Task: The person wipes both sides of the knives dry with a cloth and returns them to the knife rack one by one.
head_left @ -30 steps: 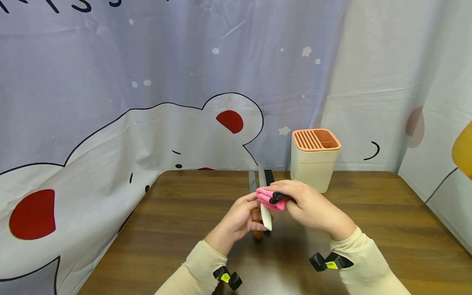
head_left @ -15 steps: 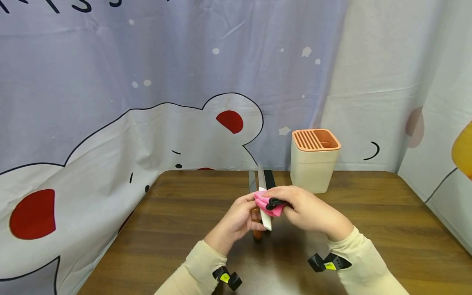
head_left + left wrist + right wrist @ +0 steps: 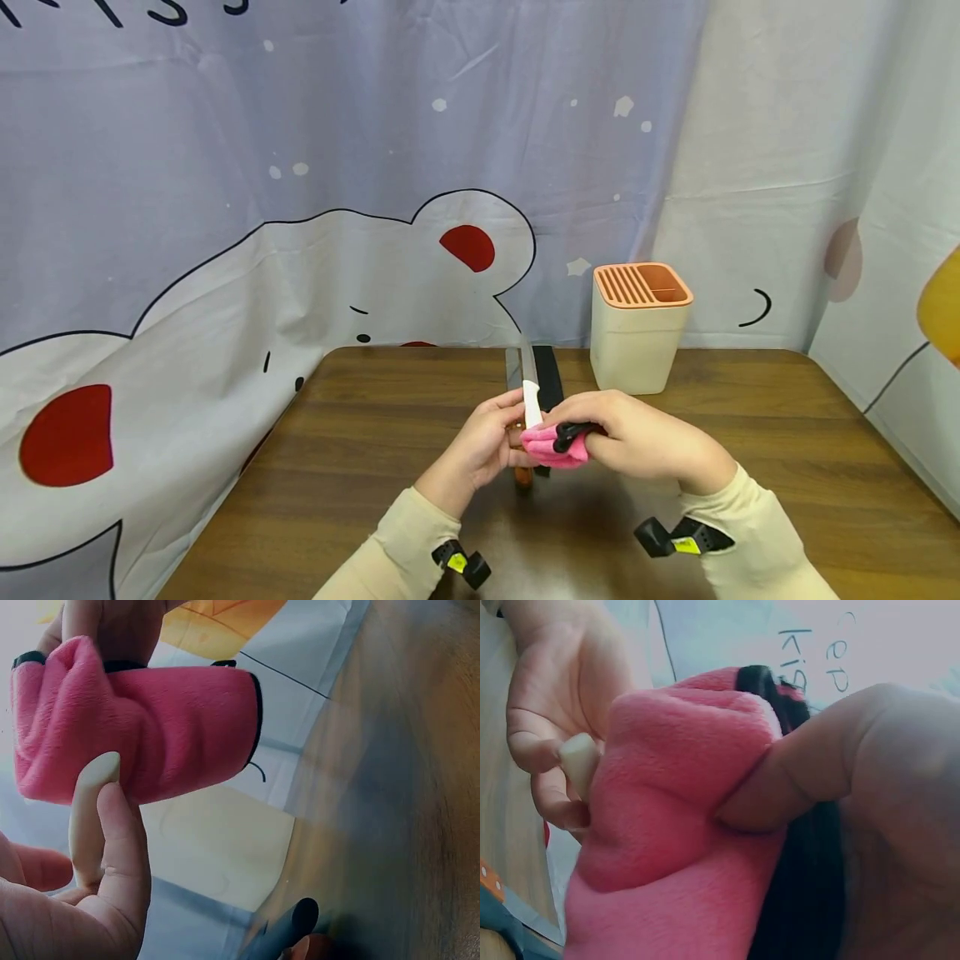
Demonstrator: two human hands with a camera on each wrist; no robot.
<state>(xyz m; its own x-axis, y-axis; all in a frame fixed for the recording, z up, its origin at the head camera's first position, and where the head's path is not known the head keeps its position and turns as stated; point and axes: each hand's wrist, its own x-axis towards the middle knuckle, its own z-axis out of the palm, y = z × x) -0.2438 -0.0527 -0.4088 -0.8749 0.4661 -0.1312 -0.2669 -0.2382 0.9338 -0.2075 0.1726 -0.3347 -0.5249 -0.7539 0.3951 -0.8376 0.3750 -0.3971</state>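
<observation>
My left hand [image 3: 480, 450] holds a knife by its white handle [image 3: 532, 404], blade [image 3: 528, 360] pointing away from me. In the left wrist view the handle [image 3: 88, 829] lies between curled fingers. My right hand [image 3: 641, 437] pinches a folded pink cloth [image 3: 551, 452] with black edging, which lies over the lower part of the handle. In the right wrist view the cloth [image 3: 667, 780] hides most of the knife; only the handle's end [image 3: 578, 761] shows. Below the hands, a knife with a brown handle [image 3: 522, 478] lies on the table beside a long black item [image 3: 549, 377], partly hidden.
A cream knife holder [image 3: 637, 354] with an orange slotted top stands at the back of the wooden table [image 3: 390, 417], right of the knives. A printed curtain [image 3: 337, 275] hangs behind the table's back edge.
The right hand has slid the pink cloth down the handle toward me, uncovering the handle's upper part. The left hand has stayed nearly still with the knife.
</observation>
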